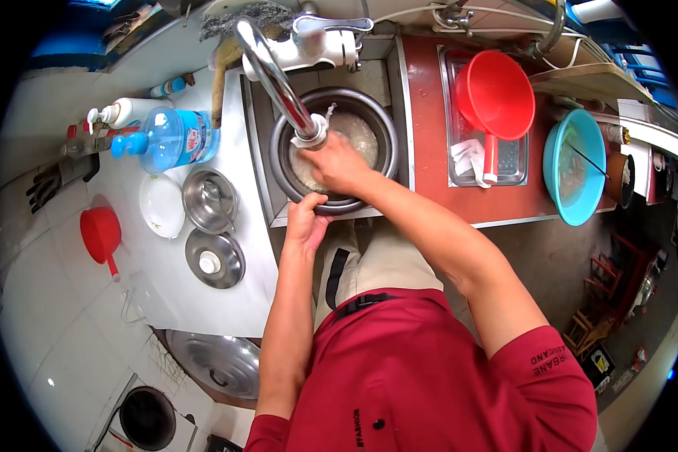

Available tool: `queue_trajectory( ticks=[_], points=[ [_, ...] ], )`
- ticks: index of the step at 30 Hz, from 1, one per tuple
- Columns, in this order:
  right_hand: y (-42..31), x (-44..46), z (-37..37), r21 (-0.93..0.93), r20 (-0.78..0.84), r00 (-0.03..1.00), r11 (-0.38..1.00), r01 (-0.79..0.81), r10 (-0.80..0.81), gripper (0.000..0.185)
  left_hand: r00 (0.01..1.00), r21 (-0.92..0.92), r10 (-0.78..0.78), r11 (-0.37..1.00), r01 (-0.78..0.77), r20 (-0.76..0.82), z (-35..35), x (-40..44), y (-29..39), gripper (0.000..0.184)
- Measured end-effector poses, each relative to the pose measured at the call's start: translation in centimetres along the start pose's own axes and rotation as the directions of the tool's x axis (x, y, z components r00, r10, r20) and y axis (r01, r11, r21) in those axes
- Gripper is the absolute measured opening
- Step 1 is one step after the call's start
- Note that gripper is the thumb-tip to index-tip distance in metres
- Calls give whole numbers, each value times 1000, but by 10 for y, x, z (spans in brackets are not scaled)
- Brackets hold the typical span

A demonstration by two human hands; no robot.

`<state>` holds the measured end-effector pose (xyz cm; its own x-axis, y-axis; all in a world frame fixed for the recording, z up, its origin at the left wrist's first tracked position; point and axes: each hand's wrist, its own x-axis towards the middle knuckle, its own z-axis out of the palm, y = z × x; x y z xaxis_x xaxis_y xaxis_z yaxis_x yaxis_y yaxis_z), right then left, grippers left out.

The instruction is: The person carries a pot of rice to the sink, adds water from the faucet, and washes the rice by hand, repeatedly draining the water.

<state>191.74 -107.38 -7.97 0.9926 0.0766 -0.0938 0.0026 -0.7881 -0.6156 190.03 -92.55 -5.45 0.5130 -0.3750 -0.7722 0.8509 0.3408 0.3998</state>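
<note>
A dark metal pot (390, 154) sits in the sink below the chrome faucet (267, 71). It holds cloudy water with pale grains (360, 135) that look like rice, and water runs in from the spout. My left hand (307, 220) is closed on the pot's near rim, its thumb on top. Inside the pot, my right hand (343, 162) reaches into the grains under the spout. Its fingers are blurred and partly hidden by the spout and water, so I cannot see whether they hold anything.
On the left counter stand a blue-capped water bottle (175, 139), a white plate (160, 205), a steel pot (209, 197) and a lid (220, 258). To the right are a red ladle (496, 94) on a clear tray (514, 162) and a turquoise basin (556, 169).
</note>
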Motion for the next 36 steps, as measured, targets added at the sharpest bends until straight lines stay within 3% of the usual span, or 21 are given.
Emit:
queue_trajectory(
  ticks=[1, 3, 5, 7, 8, 11, 12, 13, 14, 15, 16, 17, 19, 21, 25, 27, 28, 29, 31, 33, 36],
  points=[
    [6, 2, -1, 1, 1, 1000, 1000, 0, 0, 38, 1000, -1, 0, 1000, 0, -2, 1, -2, -1, 25],
    [20, 14, -5, -171, -243, 966, 984, 52, -94, 32, 1000, 11, 13, 1000, -13, -10, 6, -2, -2, 10],
    [26, 19, -5, -275, -287, 940, 956, 104, -185, 30, 999, 49, 29, 998, -28, -22, 12, -4, -2, 9],
    [27, 24, -6, -218, -101, 981, 966, 142, -167, 30, 999, 77, 22, 997, -24, 24, 15, -3, -1, 10],
    [24, 30, -1, -218, -131, 980, 969, 118, -149, 30, 998, 76, -16, 997, 12, 62, 12, 0, -3, 22],
    [12, 27, 5, -219, -116, 977, 964, 153, -181, 28, 1000, 26, -17, 1000, 17, 17, 12, -1, -4, 21],
    [9, 21, 1, -190, -255, 952, 974, 123, -170, 24, 1000, 26, -23, 999, 23, 20, 11, -3, -4, 21],
    [10, 22, -4, -196, -257, 951, 973, 124, -172, 24, 1000, 58, -18, 998, 18, 7, 9, -3, -3, 21],
    [11, 23, -8, 99, -351, 935, 995, -10, 45, 22, 1000, 88, -8, 996, 9, -10, 6, -2, -1, 21],
    [12, 22, -11, 398, -370, 886, 909, -121, 280, 20, 1000, 86, -6, 996, 7, -12, 2, -1, -1, 21],
    [14, 25, -19, 791, -161, 858, 584, -184, 488, 17, 1000, 85, -5, 996, 5, -7, -1, -1, -1, 20],
    [18, 31, -28, 941, 141, 823, 183, -284, 550, 26, 1000, 87, -4, 996, 4, 1, -3, -1, -1, 20],
    [22, 40, -36, 961, 270, 824, -197, -195, 499, 27, 1000, 81, 4, 997, -3, -16, -3, -1, -1, 16],
    [19, 52, -29, 922, 342, 826, -332, -201, 449, 28, 1000, 40, 18, 999, -17, -11, -7, 1, 0, 11],
    [-10, 63, -29, 884, 383, 801, -433, -174, 460, 29, 998, -19, 37, 999, -38, -60, -10, 9, -6, 6],
    [-4, 66, -27, 920, 348, 876, -302, -250, 335, 30, 996, -28, 39, 999, -41, -85, -9, 9, -5, 2],
    [-1, 66, -29, 928, 373, 847, -161, -336, 378, 35, 996, -27, 45, 999, -48, -78, -6, 8, -4, 2],
    [3, 62, -30, 925, 142, 867, 247, -288, 478, 35, 996, -31, 53, 998, -56, -71, -4, 6, -5, 1],
    [21, 47, -36, 462, -55, 932, 836, -295, 359, 32, 996, -72, 59, 995, -64, -69, -2, 5, -5, 2],
    [28, 37, -33, 94, -62, 973, 972, -214, 220, 36, 997, -58, 54, 997, -57, -55, -1, 4, -7, 4],
    [14, 27, -31, -58, 111, 940, 947, -317, 321, 42, 999, -79, 31, 996, -35, -44, 6, 3, -14, 7]
  ],
)
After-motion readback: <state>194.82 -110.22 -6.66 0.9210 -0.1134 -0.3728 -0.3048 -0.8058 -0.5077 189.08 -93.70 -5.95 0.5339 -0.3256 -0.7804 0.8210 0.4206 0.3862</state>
